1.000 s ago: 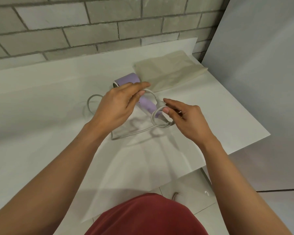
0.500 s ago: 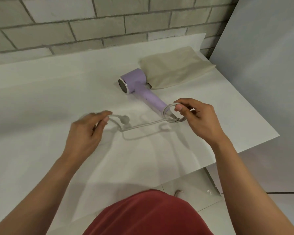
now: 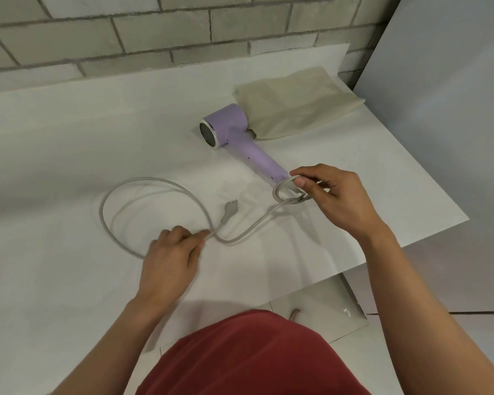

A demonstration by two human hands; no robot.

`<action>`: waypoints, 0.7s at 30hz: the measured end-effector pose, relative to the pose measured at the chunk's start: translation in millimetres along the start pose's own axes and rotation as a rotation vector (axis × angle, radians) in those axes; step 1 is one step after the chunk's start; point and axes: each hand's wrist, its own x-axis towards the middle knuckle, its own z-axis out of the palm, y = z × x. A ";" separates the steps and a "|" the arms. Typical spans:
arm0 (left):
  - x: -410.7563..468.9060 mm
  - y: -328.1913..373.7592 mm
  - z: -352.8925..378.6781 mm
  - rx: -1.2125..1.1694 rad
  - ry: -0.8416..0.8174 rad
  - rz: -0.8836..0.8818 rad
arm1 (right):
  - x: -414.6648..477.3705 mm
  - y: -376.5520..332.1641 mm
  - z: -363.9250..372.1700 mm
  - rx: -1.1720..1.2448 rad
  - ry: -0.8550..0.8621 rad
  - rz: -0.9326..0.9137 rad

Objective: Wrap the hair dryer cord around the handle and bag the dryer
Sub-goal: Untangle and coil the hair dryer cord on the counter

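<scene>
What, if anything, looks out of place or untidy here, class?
Only the cord: it sprawls in a wide loop across the table, plug lying loose, with just a small coil pinched by the right hand at the hair dryer handle. Nothing looks spilled or damaged.

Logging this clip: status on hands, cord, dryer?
Right hand pinches cord loop at handle end; left hand pinches cord near plug. Dryer on table, unbagged. Bag beside it, nothing blocking.
</scene>
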 end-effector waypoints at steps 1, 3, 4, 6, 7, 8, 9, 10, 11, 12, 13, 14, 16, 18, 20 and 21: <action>3.5 -0.8 -0.5 0.071 0.033 -0.061 | 0.1 -0.4 0.1 -0.002 -0.004 -0.003; 9.4 0.5 -3.8 0.096 0.071 -0.138 | 0.3 -2.1 -1.1 0.004 -0.018 -0.009; 10.9 3.4 -6.3 0.045 0.073 -0.125 | 0.5 -3.5 -1.8 0.008 -0.026 -0.017; 11.4 15.7 -14.4 -0.109 0.077 -0.036 | 1.4 -7.2 -3.5 0.026 -0.038 -0.031; 10.5 24.6 -18.8 -0.170 0.082 0.032 | 1.9 -9.3 -4.6 0.042 -0.043 -0.033; 10.0 33.8 -21.9 -0.203 0.082 0.106 | 2.1 -11.0 -5.4 0.056 -0.047 -0.035; 10.8 41.4 -22.6 -0.209 0.072 0.179 | 2.2 -12.3 -6.1 0.068 -0.052 -0.038; 12.9 47.1 -21.4 -0.204 0.050 0.236 | 2.5 -13.2 -6.5 0.078 -0.059 -0.039; 15.8 51.0 -18.2 -0.200 0.022 0.270 | 2.9 -13.7 -7.1 0.087 -0.068 -0.038; 19.5 54.6 -15.2 -0.207 -0.003 0.285 | 3.5 -13.8 -7.3 0.095 -0.079 -0.032; 23.9 57.6 -12.7 -0.226 -0.011 0.296 | 3.9 -13.5 -7.2 0.097 -0.091 -0.026; 28.2 61.8 -11.2 -0.252 0.007 0.312 | 4.0 -12.7 -6.8 0.088 -0.103 -0.023; 34.6 70.3 -10.4 -0.279 0.073 0.341 | 4.3 -9.5 -6.0 0.051 -0.112 -0.018; 40.9 75.9 -13.3 -0.261 0.128 0.369 | 4.8 -7.1 -5.1 0.032 -0.113 -0.005; 50.6 77.0 -19.0 -0.205 0.182 0.425 | 5.5 -5.6 -2.9 0.003 -0.159 -0.004; 55.8 76.6 -22.1 -0.177 0.197 0.454 | 6.3 -4.7 -1.3 -0.023 -0.195 -0.010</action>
